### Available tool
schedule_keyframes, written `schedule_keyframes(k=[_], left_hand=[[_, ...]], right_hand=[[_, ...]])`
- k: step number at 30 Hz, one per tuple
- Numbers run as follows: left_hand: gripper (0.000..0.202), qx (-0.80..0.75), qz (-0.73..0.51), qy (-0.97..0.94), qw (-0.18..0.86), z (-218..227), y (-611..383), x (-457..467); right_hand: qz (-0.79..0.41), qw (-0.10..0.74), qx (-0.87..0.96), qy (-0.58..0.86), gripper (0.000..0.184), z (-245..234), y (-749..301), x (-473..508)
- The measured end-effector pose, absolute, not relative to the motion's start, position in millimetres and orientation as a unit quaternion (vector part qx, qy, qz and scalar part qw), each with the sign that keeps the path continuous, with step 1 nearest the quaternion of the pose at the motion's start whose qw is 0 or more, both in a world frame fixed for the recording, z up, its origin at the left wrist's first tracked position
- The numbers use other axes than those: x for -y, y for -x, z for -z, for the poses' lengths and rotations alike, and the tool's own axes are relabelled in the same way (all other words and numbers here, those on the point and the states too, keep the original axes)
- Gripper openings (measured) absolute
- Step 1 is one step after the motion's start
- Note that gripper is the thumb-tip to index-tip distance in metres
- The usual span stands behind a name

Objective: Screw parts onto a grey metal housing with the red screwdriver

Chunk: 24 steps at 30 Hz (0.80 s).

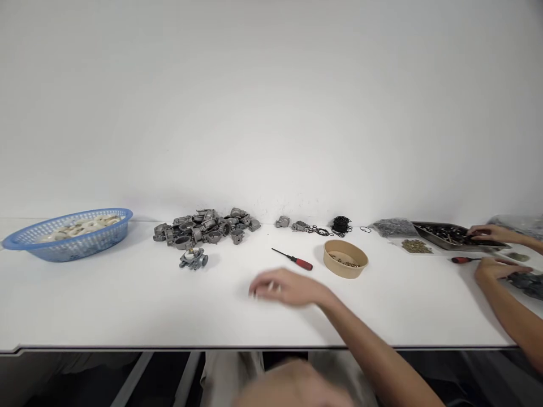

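A worker's bare right hand [284,287], blurred, hung above a white tabletop [169,316] on the near side of a slim red-and-black screwdriver [294,260]. Its fingers were bent; a dark speck showed at the tips, but whether they were clamped on anything could not be told. The blurred left hand [292,389], much nearer the camera than the screwdriver, revealed nothing of its grip.

One grey metal casting [197,262] bearing a white and brass-coloured piece stood well left of the screwdriver, touched by neither hand. It alone was clearly so fitted, suggesting a unit at least partly put together. A heap of bare-looking grey castings [207,226], beyond and left of the screwdriver, appeared to be work left to do.

Far left of the screwdriver, a blue perforated plastic basket [97,243] held pale, rounded parts [80,228]; whether finished or waiting was unclear. To the screwdriver's right, a round tan bowl [345,269] held small brass-coloured pieces [345,262], apparently unused stock. Far right of it, a co-worker's hand [492,233] reached into a dark metal tray [466,246].
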<state>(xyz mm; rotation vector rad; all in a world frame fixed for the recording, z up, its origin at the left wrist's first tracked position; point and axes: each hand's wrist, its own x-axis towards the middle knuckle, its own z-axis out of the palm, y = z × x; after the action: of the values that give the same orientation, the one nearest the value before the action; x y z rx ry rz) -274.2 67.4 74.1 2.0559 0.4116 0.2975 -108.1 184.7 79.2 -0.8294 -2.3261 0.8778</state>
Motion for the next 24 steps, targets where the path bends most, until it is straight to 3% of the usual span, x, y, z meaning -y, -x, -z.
schedule_keyframes(k=[3, 5, 8, 11, 13, 19, 24], left_hand=[[0.029, -0.324, -0.245, -0.823, 0.398, -106, 307, -132], [0.026, -0.576, -0.369, -0.705, 0.188, -119, 334, -182], [0.041, -0.746, -0.328, -0.575, 0.065, -115, 376, -243], [0.064, -0.783, -0.247, -0.561, 0.104, -93, 406, -277], [0.064, -0.771, -0.225, -0.580, 0.134, -80, 417, -288], [0.053, -0.672, -0.225, -0.687, 0.160, -78, 425, -308], [0.070, -0.477, -0.199, -0.790, 0.329, -80, 393, -325]], right_hand=[[-0.235, 0.325, 0.789, 0.466, 0.025, -91, 115, -243], [-0.194, 0.297, 0.761, 0.544, 0.029, -93, 126, -285], [-0.171, 0.272, 0.736, 0.596, 0.043, -82, 158, -334], [-0.163, 0.246, 0.712, 0.637, 0.061, -63, 193, -365], [-0.152, 0.244, 0.702, 0.652, 0.069, -51, 208, -380], [-0.128, 0.292, 0.703, 0.635, 0.044, -36, 208, -405], [-0.127, 0.340, 0.695, 0.620, 0.062, -45, 169, -390]])
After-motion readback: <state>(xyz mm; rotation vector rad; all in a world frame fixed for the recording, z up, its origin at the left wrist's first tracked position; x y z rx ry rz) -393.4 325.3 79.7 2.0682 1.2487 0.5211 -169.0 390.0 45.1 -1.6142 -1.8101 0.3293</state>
